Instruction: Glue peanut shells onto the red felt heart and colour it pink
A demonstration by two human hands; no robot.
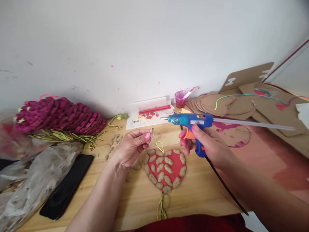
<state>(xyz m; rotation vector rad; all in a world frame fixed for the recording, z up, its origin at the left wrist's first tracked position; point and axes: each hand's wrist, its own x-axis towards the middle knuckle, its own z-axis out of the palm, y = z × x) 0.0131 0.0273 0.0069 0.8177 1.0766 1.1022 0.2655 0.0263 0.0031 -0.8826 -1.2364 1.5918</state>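
Note:
Between the thumb and fingers of my left hand (135, 143) is a peanut (152, 132), held up above the table. My right hand (205, 141) grips a blue glue gun (190, 120) by its handle, with fingers near the orange trigger. The nozzle points left toward the peanut but stays apart from it. A long clear glue stick (253, 124) sticks out of the gun's back. Below both hands lies a red heart (177, 164) with peanuts stuck along its rim and in rows inside. It has a yellow loop (160, 146) on top and a string tassel (162, 207) underneath.
Loose peanuts (115, 140) lie partly behind my left hand. At left are a stack of magenta peanut pieces (60, 114), a plastic bag (41, 174) and a black phone (67, 185). Behind stand star-covered paper (132, 124) and a pink-stained cup (180, 100); cardboard hearts (214, 103) lie right.

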